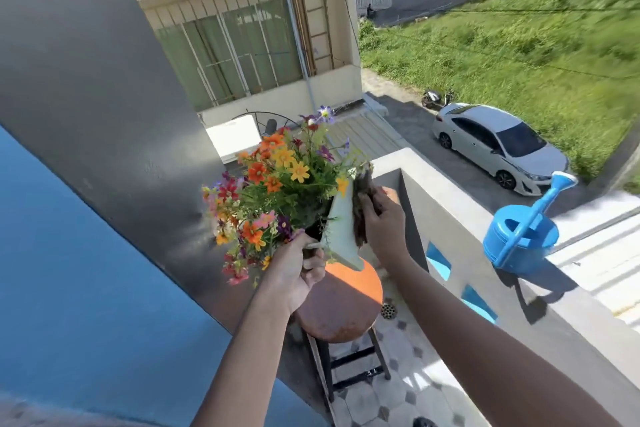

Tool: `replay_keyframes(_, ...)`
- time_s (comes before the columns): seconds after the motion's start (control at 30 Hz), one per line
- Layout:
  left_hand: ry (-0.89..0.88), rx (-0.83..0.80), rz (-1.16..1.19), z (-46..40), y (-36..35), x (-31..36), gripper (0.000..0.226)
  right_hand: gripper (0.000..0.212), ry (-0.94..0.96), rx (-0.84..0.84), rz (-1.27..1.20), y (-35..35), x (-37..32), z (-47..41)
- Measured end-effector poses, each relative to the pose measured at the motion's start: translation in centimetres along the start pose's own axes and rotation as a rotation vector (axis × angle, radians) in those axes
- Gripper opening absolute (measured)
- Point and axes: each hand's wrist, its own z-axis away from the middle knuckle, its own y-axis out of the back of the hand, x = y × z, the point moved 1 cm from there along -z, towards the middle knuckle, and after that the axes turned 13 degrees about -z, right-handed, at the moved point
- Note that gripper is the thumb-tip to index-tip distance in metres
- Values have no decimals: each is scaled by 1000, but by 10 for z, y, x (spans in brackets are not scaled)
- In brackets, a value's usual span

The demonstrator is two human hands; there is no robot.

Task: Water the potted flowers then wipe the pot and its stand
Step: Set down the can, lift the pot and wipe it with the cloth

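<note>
My left hand (298,270) grips the rim of a pale green flower pot (341,236) and holds it tilted to the left, lifted above the stand. Orange, yellow, red and purple flowers (277,191) spill out of the pot toward the left. My right hand (382,218) presses a dark brown cloth (363,208) against the pot's outer wall. The stand is a round orange-topped stool (343,305) with dark legs, directly below the pot. A blue watering can (523,229) sits on the balcony ledge to the right, away from both hands.
A grey balcony wall (460,253) with blue openings runs along the right. A dark grey pillar (104,97) and blue wall stand at the left. The floor has patterned tiles with a drain (388,310) beside the stool. A white car is parked on the street below.
</note>
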Motion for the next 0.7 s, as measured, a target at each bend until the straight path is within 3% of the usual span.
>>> replay_keyframes(0.2, -17, 6, 31, -6, 1, 10, 26, 22, 58, -81, 79, 8, 11, 45)
replay_keyframes(0.33, -38, 35, -37, -16, -10, 14, 22, 20, 123, -134, -1, 11, -8, 48)
replay_keyframes(0.53, -31, -4, -28, -38, -36, 18, 26, 20, 165, -175, 3, 1, -34, 6)
replay_keyframes(0.6, -29, -19, -22, -43, -39, 18, 29, 33, 116, -135, -15, 4, -32, -25)
replay_keyframes(0.7, -17, -11, -1, -44, -47, 17, 30, 10, -10, -41, -18, 14, -9, -68)
